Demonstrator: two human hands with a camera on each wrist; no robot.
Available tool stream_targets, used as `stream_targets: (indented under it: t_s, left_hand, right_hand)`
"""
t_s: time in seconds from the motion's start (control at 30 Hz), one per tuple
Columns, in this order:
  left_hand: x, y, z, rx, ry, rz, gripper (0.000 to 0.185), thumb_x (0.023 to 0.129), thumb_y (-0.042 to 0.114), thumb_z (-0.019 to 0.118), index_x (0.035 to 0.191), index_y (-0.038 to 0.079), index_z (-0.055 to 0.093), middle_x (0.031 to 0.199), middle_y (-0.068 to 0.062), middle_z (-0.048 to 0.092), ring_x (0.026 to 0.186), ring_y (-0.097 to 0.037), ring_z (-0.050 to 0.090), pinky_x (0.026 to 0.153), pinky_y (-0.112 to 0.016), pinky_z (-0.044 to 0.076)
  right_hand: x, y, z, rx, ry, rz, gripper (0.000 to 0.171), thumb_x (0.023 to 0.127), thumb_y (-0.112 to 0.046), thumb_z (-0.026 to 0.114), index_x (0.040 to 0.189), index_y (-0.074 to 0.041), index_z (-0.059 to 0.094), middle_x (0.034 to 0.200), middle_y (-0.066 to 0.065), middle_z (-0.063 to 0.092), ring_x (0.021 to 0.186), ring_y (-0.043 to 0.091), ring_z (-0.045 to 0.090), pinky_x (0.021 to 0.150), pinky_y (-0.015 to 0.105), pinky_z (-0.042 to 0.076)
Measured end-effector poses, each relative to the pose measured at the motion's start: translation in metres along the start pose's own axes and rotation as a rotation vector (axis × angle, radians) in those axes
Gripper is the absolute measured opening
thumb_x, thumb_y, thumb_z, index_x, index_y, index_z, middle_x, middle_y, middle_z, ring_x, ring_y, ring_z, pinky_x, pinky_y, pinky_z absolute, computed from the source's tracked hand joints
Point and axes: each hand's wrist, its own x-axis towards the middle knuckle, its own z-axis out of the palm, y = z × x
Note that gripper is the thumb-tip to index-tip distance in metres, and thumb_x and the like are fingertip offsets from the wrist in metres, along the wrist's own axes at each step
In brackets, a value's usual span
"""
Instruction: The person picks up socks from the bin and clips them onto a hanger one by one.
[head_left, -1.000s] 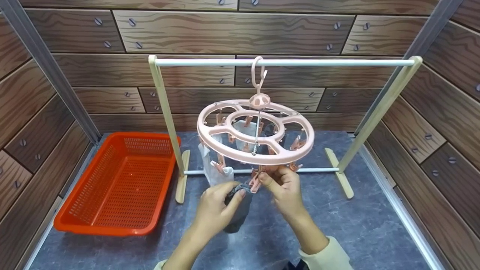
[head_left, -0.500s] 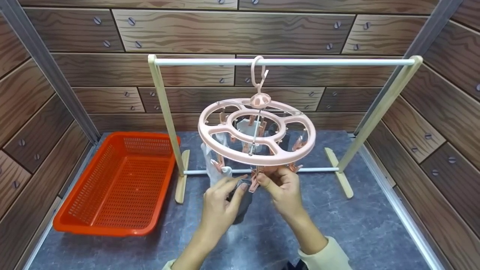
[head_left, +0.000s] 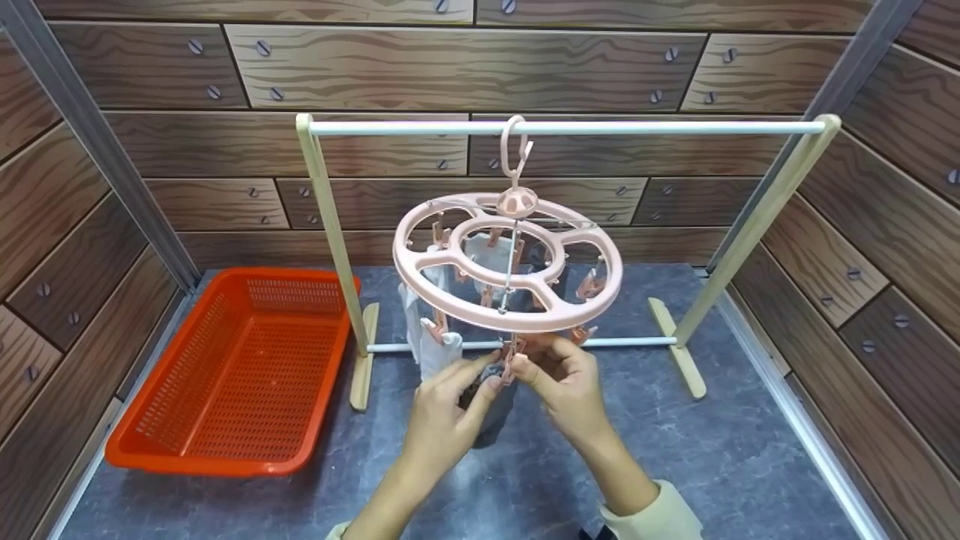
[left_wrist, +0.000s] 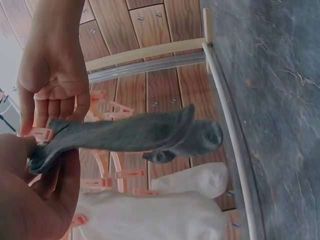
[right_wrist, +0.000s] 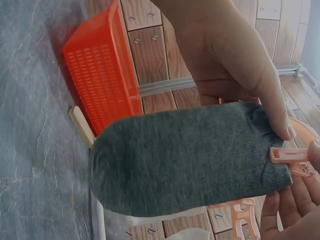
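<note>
My left hand (head_left: pixel 442 409) pinches the cuff of a dark grey sock (right_wrist: pixel 175 160), which hangs toe down below the ring. My right hand (head_left: pixel 574 382) pinches a pink clothespin (right_wrist: pixel 290 155) on the front edge of the round pink drying hanger (head_left: pixel 517 321). In the right wrist view the clothespin's tip overlaps the sock's cuff, with fingers of both hands close around it. The left wrist view shows the sock (left_wrist: pixel 120 132) edge-on, its cuff bunched between my left fingers.
The hanger hooks over the white top bar (head_left: pixel 637 128) of a wooden-legged rack. White socks (head_left: pixel 435 352) and another dark sock (left_wrist: pixel 200 140) hang from its other clips. Left of the rack stands an orange-red perforated basket (head_left: pixel 210 466). Wood-patterned walls enclose the grey tabletop (head_left: pixel 750 465).
My left hand has moved slightly right, bringing the sock's cuff up to the clothespin. My right hand stays nearly in place on the clothespin, and the hanger has swayed a little.
</note>
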Motion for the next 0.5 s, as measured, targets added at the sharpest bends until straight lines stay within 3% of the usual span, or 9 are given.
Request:
stream_targets:
  t_s: [0.17, 0.27, 0.4, 0.5]
  left_hand:
    - [-0.007, -0.005, -0.011, 0.078, -0.003, 0.002, 0.039, 0.094, 0.028, 0.069, 0.131, 0.015, 0.066, 0.115, 0.003, 0.068, 0.088, -0.009, 0.066, 0.071, -0.023, 0.055]
    - [-0.01, -0.01, -0.025, 0.139, 0.008, 0.032, 0.041, 0.092, 0.028, 0.072, 0.131, 0.018, 0.065, 0.117, 0.004, 0.067, 0.091, -0.011, 0.064, 0.076, -0.025, 0.055]
    - [-0.014, -0.023, -0.057, 0.253, -0.017, 0.075, 0.048, 0.087, 0.027, 0.076, 0.133, 0.02, 0.063, 0.12, 0.005, 0.066, 0.105, -0.012, 0.062, 0.091, -0.033, 0.053]
    - [-0.015, -0.036, -0.086, 0.365, -0.049, 0.112, 0.052, 0.086, 0.031, 0.077, 0.135, 0.019, 0.063, 0.125, 0.001, 0.065, 0.116, -0.017, 0.058, 0.098, -0.04, 0.05]
  right_hand:
    - [-0.006, 0.003, -0.006, -0.114, -0.072, 0.003, 0.035, 0.09, 0.007, 0.066, 0.124, 0.002, 0.065, 0.11, 0.018, 0.071, 0.096, 0.022, 0.07, 0.084, 0.029, 0.057]
    - [-0.012, 0.005, -0.015, -0.2, -0.117, -0.047, 0.047, 0.089, 0.006, 0.067, 0.135, 0.0, 0.059, 0.124, 0.017, 0.068, 0.109, 0.028, 0.068, 0.09, 0.032, 0.055]
    - [-0.019, 0.006, -0.039, -0.307, -0.108, -0.136, 0.051, 0.085, 0.009, 0.068, 0.134, 0.001, 0.059, 0.126, 0.018, 0.067, 0.105, 0.027, 0.07, 0.089, 0.031, 0.056]
    - [-0.022, 0.002, -0.067, -0.398, -0.072, -0.156, 0.047, 0.084, 0.008, 0.069, 0.13, -0.001, 0.063, 0.121, 0.017, 0.069, 0.098, 0.018, 0.071, 0.087, 0.025, 0.055]
